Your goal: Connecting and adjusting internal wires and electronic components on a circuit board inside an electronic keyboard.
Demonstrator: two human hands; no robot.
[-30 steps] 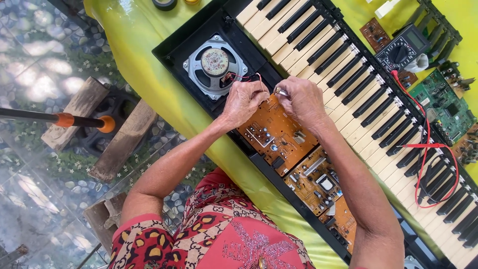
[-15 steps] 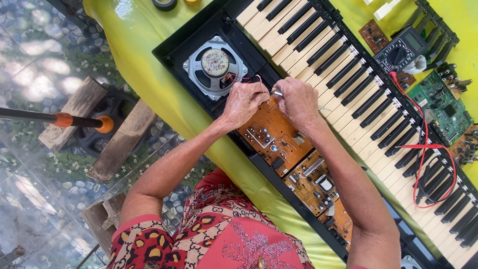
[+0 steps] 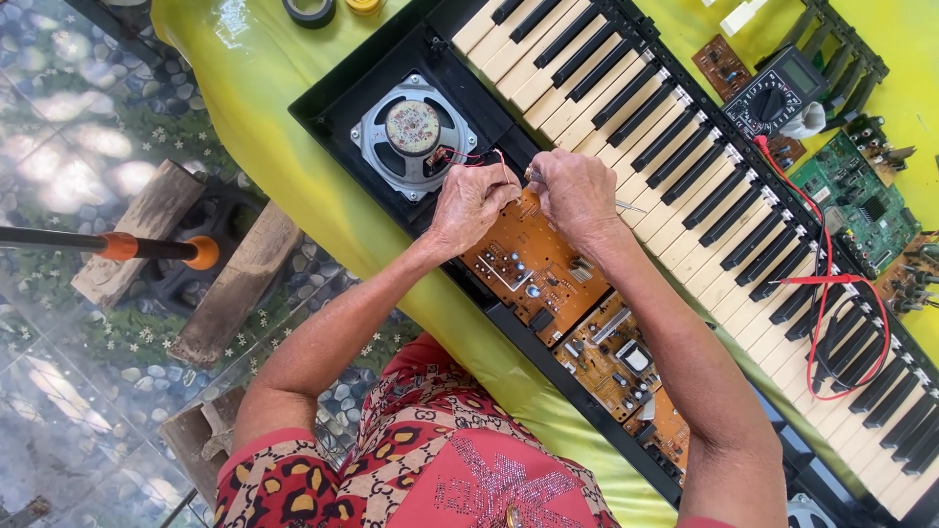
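Place: on a yellow-green covered table [image 3: 245,88] set over a pebble-patterned floor [image 3: 59,117], an opened electronic keyboard [image 3: 675,186] lies at a slant, its lid off.
Left hand: the left hand [image 3: 472,205] is curled over the corner of the orange circuit board [image 3: 533,269], fingertips drawn together just beside the red wires [image 3: 469,156] that run from the round speaker [image 3: 413,137].
Right hand: the right hand [image 3: 577,196] is closed in a pinch on a thin metal tool [image 3: 626,206], whose shaft sticks out across the white keys; the two hands almost touch.
Edges: the speaker sits close against the left hand, the black case wall just below the board, the keys hard by the right hand; little open room around the fingers.
Open room: bare cloth lies left of the keyboard's case, well apart from the hands.
Surface: a multimeter [image 3: 778,98] with a red lead [image 3: 831,284] looped over the keys, a green circuit board [image 3: 861,210] at the far right, rolls of tape [image 3: 313,10] at the top edge.
Room: wooden blocks [image 3: 196,264] and an orange-handled rod [image 3: 117,244] lie on the floor beside the table.
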